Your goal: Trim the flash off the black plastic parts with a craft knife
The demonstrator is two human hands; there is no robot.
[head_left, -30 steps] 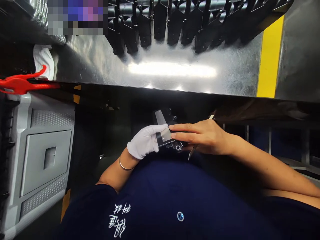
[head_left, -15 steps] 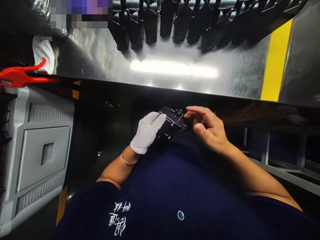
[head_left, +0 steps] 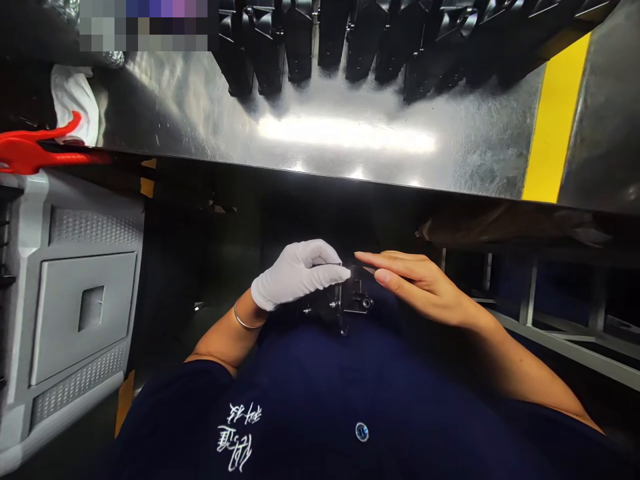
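My left hand (head_left: 295,273), in a white glove, is closed around a small black moulded part (head_left: 345,303) held just above my lap, below the table edge. The part shows small round holes and pegs on its near side. My bare right hand (head_left: 415,283) lies beside it with fingers stretched out toward the part, fingertips touching or nearly touching its top edge. Whether a small tool is tucked in that hand is hidden.
A shiny metal table (head_left: 350,140) spans the top, with a row of several black moulded parts (head_left: 360,47) at its far side and a yellow stripe (head_left: 553,120) at the right. A grey plastic crate (head_left: 75,300) stands left, red handles (head_left: 40,150) and a white cloth (head_left: 73,100) above it.
The part came down from near the table edge to my lap and was turned over. My right hand went from curled near the part to fingers stretched flat toward it.
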